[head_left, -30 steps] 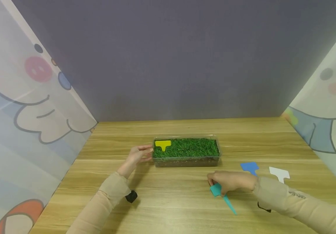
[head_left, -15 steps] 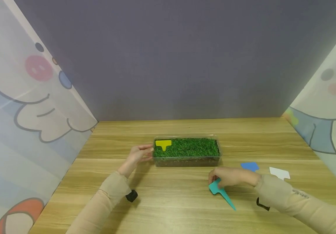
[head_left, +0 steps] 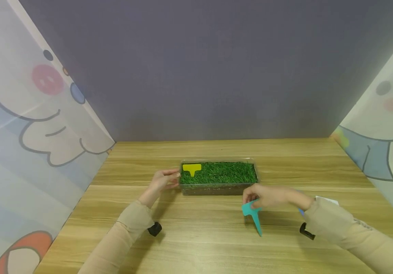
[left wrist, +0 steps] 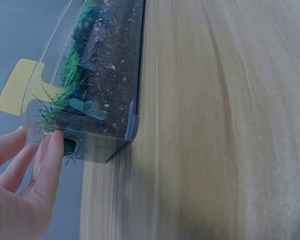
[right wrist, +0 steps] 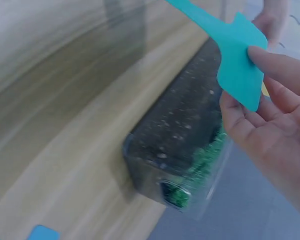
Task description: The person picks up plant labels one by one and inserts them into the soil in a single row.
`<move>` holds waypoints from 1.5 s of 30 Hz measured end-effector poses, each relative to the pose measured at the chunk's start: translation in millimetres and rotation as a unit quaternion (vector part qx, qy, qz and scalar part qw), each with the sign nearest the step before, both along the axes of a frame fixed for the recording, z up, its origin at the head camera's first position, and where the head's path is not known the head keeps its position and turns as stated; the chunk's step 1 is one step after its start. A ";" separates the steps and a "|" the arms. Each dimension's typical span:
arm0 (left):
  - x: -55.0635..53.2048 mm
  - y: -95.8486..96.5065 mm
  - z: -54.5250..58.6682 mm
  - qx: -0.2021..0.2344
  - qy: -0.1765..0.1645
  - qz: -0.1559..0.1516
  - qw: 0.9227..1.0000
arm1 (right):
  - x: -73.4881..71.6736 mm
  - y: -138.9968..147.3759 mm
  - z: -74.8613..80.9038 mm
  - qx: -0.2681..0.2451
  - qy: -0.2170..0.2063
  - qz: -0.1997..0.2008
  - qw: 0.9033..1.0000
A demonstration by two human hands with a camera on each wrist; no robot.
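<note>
A clear plastic planter box (head_left: pixel 218 189) holds dark soil topped with green grass (head_left: pixel 227 172). Upright in its left end stands a yellow T-shaped plant label (head_left: pixel 191 168). My left hand (head_left: pixel 162 182) rests its fairly straight fingers against the box's left end; the left wrist view shows the fingertips (left wrist: pixel 56 142) touching the wall near a cut-out. In front of the box's right part, my right hand (head_left: pixel 264 196) pinches a teal plant label (head_left: pixel 252 211) by its wide head, thumb on one face. The label hangs above the table, its pointed stem angled down.
On the wooden table (head_left: pixel 199 243), a white label (head_left: pixel 328 199) and a blue label (head_left: pixel 300 211) lie to the right, partly hidden by my right arm. A grey wall (head_left: pixel 217 68) stands behind, with cartoon-printed panels (head_left: pixel 8 152) at both sides.
My right hand has lifted the teal label and moved away from me towards the box, and the label's stem has swung to point more steeply down. My left hand stays at the box.
</note>
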State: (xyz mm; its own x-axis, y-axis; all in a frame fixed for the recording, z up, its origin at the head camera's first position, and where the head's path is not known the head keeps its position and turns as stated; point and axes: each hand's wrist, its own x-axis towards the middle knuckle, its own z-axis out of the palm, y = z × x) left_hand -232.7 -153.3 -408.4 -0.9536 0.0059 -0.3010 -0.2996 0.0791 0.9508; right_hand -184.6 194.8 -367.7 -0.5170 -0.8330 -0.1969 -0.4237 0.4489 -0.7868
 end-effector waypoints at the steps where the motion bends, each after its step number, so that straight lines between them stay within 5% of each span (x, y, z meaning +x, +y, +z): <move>1: -0.2 -0.1 -0.2 0.000 0.001 -0.001 1.000 | -0.9 0.0 1.8 -0.006 0.006 0.003 1.000; 17: -0.2 -0.1 -1.3 -0.005 -0.004 0.005 1.000 | -14.9 -12.1 24.5 -0.066 0.059 -0.008 0.996; 45: 0.3 -0.1 -1.1 0.001 -0.001 0.005 1.000 | -46.1 -46.3 64.5 -0.078 0.117 -0.060 0.988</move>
State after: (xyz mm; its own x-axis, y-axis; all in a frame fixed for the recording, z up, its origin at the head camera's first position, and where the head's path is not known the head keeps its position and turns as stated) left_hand -232.4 -153.5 -409.6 -0.9532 -0.0020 -0.3024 -0.3017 0.0739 0.9505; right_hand -230.8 148.5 -303.2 -0.6307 -0.7732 0.0660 -0.5533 0.3884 -0.7369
